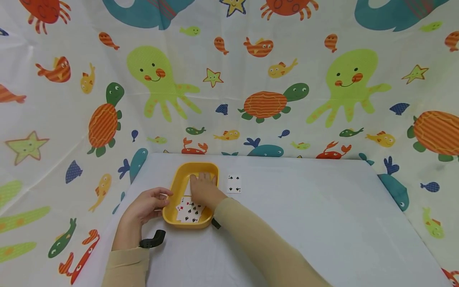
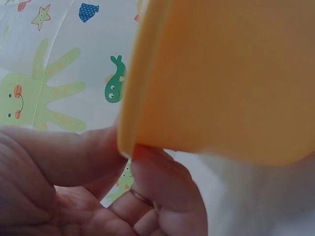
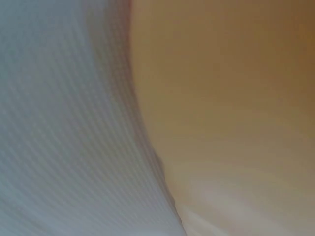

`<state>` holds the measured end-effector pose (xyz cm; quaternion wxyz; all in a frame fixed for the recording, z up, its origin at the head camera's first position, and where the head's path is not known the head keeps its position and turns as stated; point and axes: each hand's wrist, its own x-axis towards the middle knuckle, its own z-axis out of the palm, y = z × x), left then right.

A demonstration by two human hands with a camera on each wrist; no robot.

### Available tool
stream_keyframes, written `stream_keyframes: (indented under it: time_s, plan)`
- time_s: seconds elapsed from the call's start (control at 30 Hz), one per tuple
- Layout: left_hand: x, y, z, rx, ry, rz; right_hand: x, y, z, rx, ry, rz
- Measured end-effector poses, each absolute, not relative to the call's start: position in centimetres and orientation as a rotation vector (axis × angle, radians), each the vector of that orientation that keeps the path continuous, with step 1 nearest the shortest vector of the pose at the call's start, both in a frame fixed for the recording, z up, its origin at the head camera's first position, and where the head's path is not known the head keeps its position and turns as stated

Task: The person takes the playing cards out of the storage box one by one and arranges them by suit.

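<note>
I observed a white counter (image 1: 322,219) carrying a yellow tray (image 1: 186,225) toward its ten o'clock. At the tray's nine o'clock, the left hand (image 1: 148,203) pinched the rim. The right hand (image 1: 204,189) reached inside, toward one o'clock; whether its fingers grasped anything, I could not tell. Overlapping cards (image 1: 191,211) lay in the tray's six o'clock end; a four of spades (image 1: 234,184) lay outside, between two and three o'clock. In my judgement, good handling required a steady rim and lifting cards singly by an edge, unbent.

The right hand (image 1: 205,189) hides part of the cards (image 1: 191,212) inside the tray (image 1: 188,225). The left wrist view cuts off the tray; the right wrist view is blurred.
</note>
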<state>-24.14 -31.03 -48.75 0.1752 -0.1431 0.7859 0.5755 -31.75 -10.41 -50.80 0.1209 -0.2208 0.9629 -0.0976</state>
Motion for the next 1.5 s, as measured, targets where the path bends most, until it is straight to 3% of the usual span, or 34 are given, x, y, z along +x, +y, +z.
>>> stream_keyframes:
  time_s: [1.5]
  plan:
    - [-24.19, -31.07, -49.01, -0.367, 2.241, 1.631, -31.72, -10.19, -50.35, -0.78, 2.887, -0.58]
